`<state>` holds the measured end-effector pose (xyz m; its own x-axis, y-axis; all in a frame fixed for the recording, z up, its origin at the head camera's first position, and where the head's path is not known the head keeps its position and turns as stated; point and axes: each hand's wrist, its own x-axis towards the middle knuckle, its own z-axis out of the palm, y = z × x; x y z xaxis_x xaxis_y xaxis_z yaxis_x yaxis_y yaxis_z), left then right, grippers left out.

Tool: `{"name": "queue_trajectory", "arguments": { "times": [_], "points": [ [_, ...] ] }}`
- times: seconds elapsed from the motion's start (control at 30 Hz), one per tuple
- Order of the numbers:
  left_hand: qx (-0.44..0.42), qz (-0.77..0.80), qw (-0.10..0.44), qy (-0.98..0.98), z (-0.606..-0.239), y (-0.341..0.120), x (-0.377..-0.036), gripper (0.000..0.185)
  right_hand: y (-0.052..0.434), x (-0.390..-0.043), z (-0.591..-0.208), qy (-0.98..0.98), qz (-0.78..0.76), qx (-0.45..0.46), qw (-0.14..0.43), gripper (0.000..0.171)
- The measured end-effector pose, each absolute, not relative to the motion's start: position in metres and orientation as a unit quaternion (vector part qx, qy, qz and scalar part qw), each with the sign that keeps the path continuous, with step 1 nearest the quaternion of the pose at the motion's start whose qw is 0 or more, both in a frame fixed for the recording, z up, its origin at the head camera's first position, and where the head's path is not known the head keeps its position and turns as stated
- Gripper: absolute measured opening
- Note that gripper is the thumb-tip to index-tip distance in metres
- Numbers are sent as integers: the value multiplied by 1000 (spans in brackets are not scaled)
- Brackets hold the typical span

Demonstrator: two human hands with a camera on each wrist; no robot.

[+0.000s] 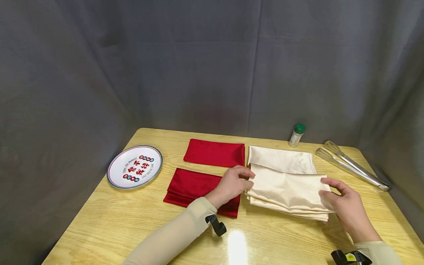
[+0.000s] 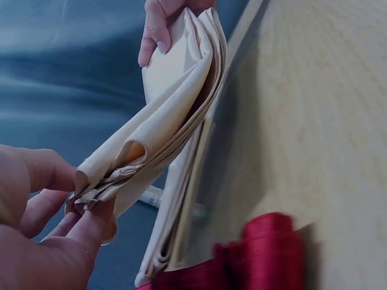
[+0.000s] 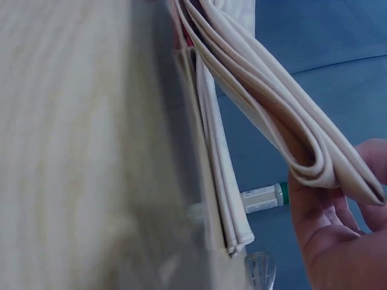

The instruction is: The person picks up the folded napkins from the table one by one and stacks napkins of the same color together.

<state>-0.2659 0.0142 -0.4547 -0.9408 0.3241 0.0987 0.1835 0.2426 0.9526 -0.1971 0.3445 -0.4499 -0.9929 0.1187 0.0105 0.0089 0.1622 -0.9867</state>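
Both hands hold a folded cream satin cloth point(image 1: 288, 189) by its two ends, raised off the table in the wrist views. My left hand point(image 1: 233, 184) pinches the left end between thumb and fingers. At the opposite end, my right hand point(image 1: 349, 208) grips the layers, thumb on one side and fingers on the other. Several loose folds show along the cloth's edge point(image 3: 272, 115). Behind it lies a second folded cream cloth point(image 1: 281, 158), partly covered in the head view. A folded red cloth point(image 1: 195, 184) lies beneath my left forearm, and another red cloth point(image 1: 213, 152) lies farther back.
A white plate point(image 1: 116, 173) with red lettering sits at the table's left edge. At the back right stands a small shaker jar point(image 1: 296, 137) with a green lid. Metal tongs point(image 1: 357, 169) lie along the right side. Grey curtains point(image 1: 198, 73) surround the wooden table point(image 1: 116, 228).
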Motion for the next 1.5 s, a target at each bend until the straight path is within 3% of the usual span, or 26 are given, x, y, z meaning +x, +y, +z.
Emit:
{"name": "queue_trajectory", "arguments": {
  "times": [0.53, 0.93, 1.5],
  "points": [
    [156, 610, 42, 775, -431, 15, -298, 18, 343, -227, -423, -712, 693, -6, 115, 40],
    [146, 591, -6, 793, -416, 21, -332, 21, 346, -272, -407, -712, 695, -11, 98, 42],
    [98, 576, -1, 812, -430, 46, -353, 21, 354, -304, -419, -751, 649, -75, 96, 45]
  ]
}}
